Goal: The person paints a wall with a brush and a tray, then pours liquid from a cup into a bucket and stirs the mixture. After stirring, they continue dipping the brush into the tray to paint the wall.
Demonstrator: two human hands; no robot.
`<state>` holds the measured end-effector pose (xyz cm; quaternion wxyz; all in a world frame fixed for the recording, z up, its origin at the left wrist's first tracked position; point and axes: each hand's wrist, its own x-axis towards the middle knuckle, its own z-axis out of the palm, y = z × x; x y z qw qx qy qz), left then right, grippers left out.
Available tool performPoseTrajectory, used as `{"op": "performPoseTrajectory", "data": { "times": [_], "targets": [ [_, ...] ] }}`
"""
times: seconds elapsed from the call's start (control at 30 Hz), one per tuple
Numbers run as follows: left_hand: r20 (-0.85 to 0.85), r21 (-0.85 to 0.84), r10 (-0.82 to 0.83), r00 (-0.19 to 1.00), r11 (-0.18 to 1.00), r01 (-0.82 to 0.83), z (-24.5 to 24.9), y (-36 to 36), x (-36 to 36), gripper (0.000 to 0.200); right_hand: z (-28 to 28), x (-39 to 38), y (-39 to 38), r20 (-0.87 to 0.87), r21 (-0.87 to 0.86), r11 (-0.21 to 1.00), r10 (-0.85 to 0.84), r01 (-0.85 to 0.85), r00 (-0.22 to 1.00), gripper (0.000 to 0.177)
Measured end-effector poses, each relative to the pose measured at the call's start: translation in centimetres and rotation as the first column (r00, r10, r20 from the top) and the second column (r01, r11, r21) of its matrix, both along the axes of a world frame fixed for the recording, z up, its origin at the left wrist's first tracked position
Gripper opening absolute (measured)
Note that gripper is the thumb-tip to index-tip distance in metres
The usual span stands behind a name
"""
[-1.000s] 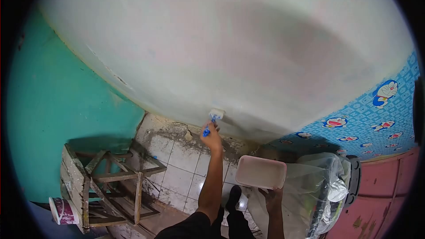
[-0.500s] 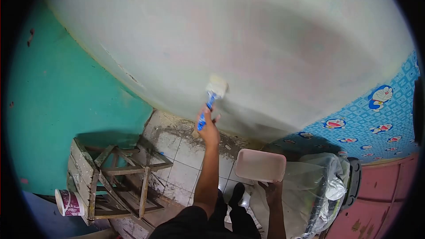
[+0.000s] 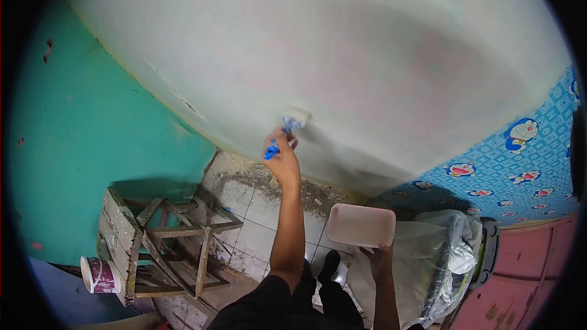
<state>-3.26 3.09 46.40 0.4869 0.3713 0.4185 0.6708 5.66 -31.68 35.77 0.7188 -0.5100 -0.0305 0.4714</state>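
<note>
My left hand [image 3: 282, 156] is closed around the blue handle of a paintbrush [image 3: 294, 122], whose pale, paint-covered bristles are against the whitish wall [image 3: 379, 73]. Lower and to the right, my right hand [image 3: 379, 261] grips the near edge of a shallow pink plastic tray [image 3: 361, 225]. The tray is held out in front of me, its pale inside facing up. A shadow of the brush and arm falls on the wall to the right of the bristles.
A paint-spattered wooden stand [image 3: 119, 235] lies on the left, with a white and purple bucket [image 3: 101, 275] beside it. A green wall [image 3: 116, 122] adjoins the whitish one. Clear plastic sheeting [image 3: 455, 256] covers things at right, below blue cartoon wallpaper [image 3: 489, 171]. Dirty tiles [image 3: 244, 241] form the floor.
My left hand has moved slightly up and left, tilting the paintbrush handle further left while the bristles stay at the wall. The tray stays nearly in place in my right hand.
</note>
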Motion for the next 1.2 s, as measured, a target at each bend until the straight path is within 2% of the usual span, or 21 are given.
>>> {"op": "performPoseTrajectory", "data": {
  "times": [0.07, 0.13, 0.2, 0.27, 0.37, 0.5, 0.53, 0.6, 0.67, 0.8, 0.93, 0.97, 1.07, 1.2],
  "targets": [
    [0.016, 0.072, 0.014, 1.0, 0.997, -0.015, 5.6, -0.8, -0.6, 0.033, -0.1, 0.0, 0.0, 0.011, 0.002, 1.0, 0.008, -0.008, 1.0, 0.071],
    [0.066, 0.13, -0.009, 0.998, 0.991, 0.0, 9.0, -1.8, -0.9, 0.036, -0.5, 0.2, -0.1, 0.026, 0.02, 0.999, 0.03, -0.031, 0.999, 0.071],
    [0.08, 0.143, -0.041, 0.996, 0.989, 0.029, 9.0, -1.6, -0.8, 0.039, -0.7, 0.0, -0.2, 0.014, 0.022, 1.0, 0.018, -0.018, 1.0, 0.072],
    [0.05, 0.102, -0.085, 0.995, 0.992, 0.08, 6.1, -0.8, -0.6, 0.04, -1.0, -0.5, -0.2, 0.001, 0.022, 1.0, 0.012, -0.012, 1.0, 0.072],
    [0.014, 0.048, -0.062, 0.998, 0.997, 0.061, -2.2, -1.4, 0.0, 0.037, -1.3, -1.0, -0.1, -0.006, 0.021, 1.0, 0.019, -0.018, 1.0, 0.073],
    [0.011, -0.155, -0.045, 0.999, 0.987, 0.046, -13.5, -3.3, -0.1, 0.033, -0.5, -1.7, -0.3, -0.015, 0.005, 0.999, 0.049, -0.049, 0.999, 0.074],
    [0.01, -0.211, -0.037, 0.999, 0.977, 0.039, -13.4, -3.6, -0.2, 0.033, -0.2, -1.8, -0.3, -0.02, -0.002, 0.998, 0.055, -0.055, 0.998, 0.074],
    [-0.005, -0.204, -0.066, 0.998, 0.977, 0.063, -13.1, -2.8, -0.2, 0.031, -0.8, -1.8, -0.7, -0.036, 0.011, 0.998, 0.062, -0.062, 0.997, 0.074],
    [-0.033, -0.14, -0.086, 0.996, 0.987, 0.081, -9.3, -1.9, 0.6, 0.028, -0.7, -1.7, -0.9, -0.036, 0.012, 0.998, 0.055, -0.054, 0.998, 0.074],
    [-0.087, 0.117, -0.042, 0.995, 0.992, 0.052, 5.6, -2.2, 1.9, 0.024, 0.4, -1.7, -1.1, -0.013, -0.014, 0.999, 0.033, -0.033, 0.999, 0.075],
    [0.037, 0.294, -0.018, 0.999, 0.956, 0.006, 16.3, -3.1, 2.1, 0.029, 0.3, -1.6, -1.9, 0.001, -0.01, 1.0, 0.02, -0.02, 1.0, 0.076],
    [0.061, 0.33, -0.021, 0.998, 0.944, -0.001, 17.5, -3.2, 2.1, 0.03, 0.5, -1.5, -2.0, 0.0, 0.002, 1.0, 0.019, -0.019, 1.0, 0.077],
    [0.088, 0.341, -0.038, 0.995, 0.94, 0.006, 17.8, -3.4, 2.4, 0.029, 0.8, -1.2, -2.4, -0.002, 0.023, 1.0, 0.012, -0.012, 1.0, 0.077],
    [0.104, 0.218, -0.023, 0.994, 0.976, 0.0, 8.5, -3.8, 3.4, 0.031, 0.9, -1.1, -2.6, -0.015, 0.02, 1.0, 0.006, -0.005, 1.0, 0.078]
  ]
}}
